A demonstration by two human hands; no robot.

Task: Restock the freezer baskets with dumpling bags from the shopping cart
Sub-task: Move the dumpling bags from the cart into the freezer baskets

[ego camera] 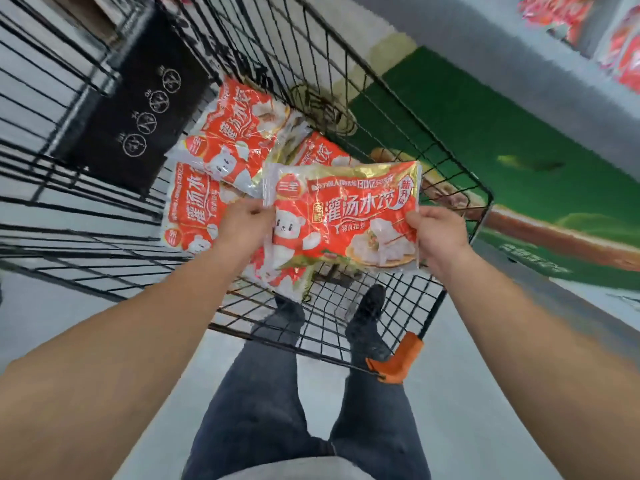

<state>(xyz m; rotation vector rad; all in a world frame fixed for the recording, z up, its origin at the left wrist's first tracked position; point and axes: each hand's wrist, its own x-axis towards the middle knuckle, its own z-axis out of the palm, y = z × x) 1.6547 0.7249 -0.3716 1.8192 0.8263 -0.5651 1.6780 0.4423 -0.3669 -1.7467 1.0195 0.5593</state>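
One red-and-white plastic dumpling bag (346, 216) is up above the black wire shopping cart (460, 161), one cart in all. In it I count at least four more bags: far one (239, 133), left one (192, 209), one (318, 152) peeking behind, one (284, 275) underneath. Two hands: left (244, 225), right (436, 232). One orange plastic handle cap (398, 358). Two dark shoes (367, 317).

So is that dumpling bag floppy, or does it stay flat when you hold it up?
Probably fairly stiff: the dumpling bag stays nearly flat though the left hand and right hand pinch only its side edges. Its glossy, crinkled wrapper looks slippery, so it might slide from a loose grip. It seems full, so likely a bit heavy for its size.
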